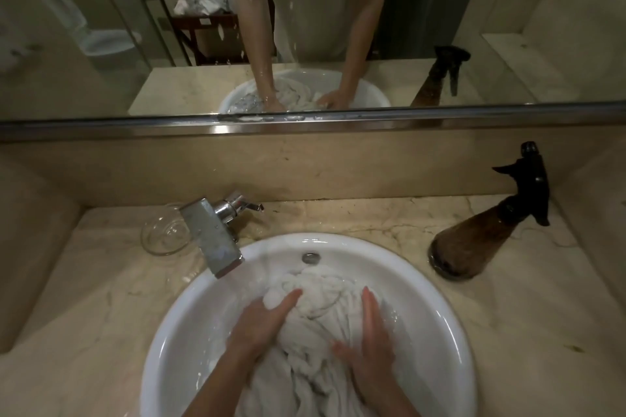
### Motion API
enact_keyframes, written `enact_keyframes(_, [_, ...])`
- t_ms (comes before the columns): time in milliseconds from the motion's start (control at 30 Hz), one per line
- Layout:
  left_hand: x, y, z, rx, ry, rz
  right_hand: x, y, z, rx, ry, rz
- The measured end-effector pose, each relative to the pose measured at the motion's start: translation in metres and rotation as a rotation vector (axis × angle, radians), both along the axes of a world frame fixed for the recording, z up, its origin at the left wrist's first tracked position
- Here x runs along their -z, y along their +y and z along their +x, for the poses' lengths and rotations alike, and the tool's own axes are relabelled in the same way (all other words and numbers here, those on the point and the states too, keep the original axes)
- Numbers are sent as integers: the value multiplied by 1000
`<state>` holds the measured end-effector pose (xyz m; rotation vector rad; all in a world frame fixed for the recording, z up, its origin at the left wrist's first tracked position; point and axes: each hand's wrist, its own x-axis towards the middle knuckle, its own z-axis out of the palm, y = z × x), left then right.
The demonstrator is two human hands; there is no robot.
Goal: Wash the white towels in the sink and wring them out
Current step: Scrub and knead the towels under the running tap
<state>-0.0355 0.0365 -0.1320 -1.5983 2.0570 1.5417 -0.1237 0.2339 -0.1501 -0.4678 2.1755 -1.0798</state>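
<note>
A wet white towel (318, 332) lies bunched in the round white sink (203, 298), filling its middle and near side. My left hand (264, 325) rests on the towel's left side, fingers stretched toward the top of the bundle. My right hand (369, 338) lies flat on the towel's right side with straight fingers and the thumb spread inward. Both hands press down on the cloth. Water shines around the towel in the basin. The lower part of the towel runs out of view at the bottom edge.
A chrome faucet (216, 240) juts over the sink's left rim. A glass soap dish (162, 234) sits behind it. A brown spray bottle (487, 234) stands on the wet marble counter (525, 315) at right. The mirror (305, 27) reflects more white towels on a stand.
</note>
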Motion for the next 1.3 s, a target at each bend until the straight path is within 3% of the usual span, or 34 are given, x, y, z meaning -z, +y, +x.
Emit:
enact_keyframes(67, [-3, -1, 5, 74, 32, 55, -6, -7, -5, 188, -105, 11])
enact_keyframes(233, [1, -1, 5, 59, -18, -43, -10, -43, 4, 378, 107, 335])
enact_keyframes(500, [5, -2, -8, 4, -94, -91, 8, -49, -6, 258, 369, 480])
enact_keyframes(700, [8, -4, -6, -50, 105, 17, 13, -57, -14, 254, 518, 374])
enact_keyframes(900, [-12, 19, 15, -100, 195, -10, 7, -43, -33, 175, 290, 250])
enact_keyframes(1033, [-52, 45, 36, -144, 353, -56, -15, -29, -26, 258, 91, 68])
enact_keyframes(1167, [-83, 62, 42, -410, 584, -24, -56, -32, -23, 202, 23, -27])
enact_keyframes(1300, [-102, 68, 37, -704, 773, 138, -94, -42, -33, 125, -45, -114])
